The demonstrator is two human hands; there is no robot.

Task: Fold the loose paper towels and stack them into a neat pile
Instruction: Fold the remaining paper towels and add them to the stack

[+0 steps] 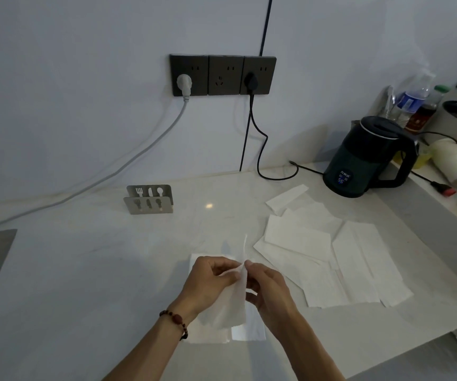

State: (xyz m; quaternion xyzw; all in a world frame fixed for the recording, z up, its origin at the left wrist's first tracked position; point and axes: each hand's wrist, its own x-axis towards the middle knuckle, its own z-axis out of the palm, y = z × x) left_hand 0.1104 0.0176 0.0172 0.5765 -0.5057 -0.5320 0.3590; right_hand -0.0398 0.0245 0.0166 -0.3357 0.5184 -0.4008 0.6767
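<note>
Both hands, left hand (210, 279) and right hand (270, 288), pinching towel (234, 301) (upright) mid-counter (84, 270)

A paper towel (233, 301) is held above the near countertop (84, 270); loose towels (331, 257) are spread right, a kettle (370, 158) far right

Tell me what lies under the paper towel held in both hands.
Under the held paper towel another white sheet lies flat on the counter. Its edges show around the left hand and right hand; its middle is covered.
</note>
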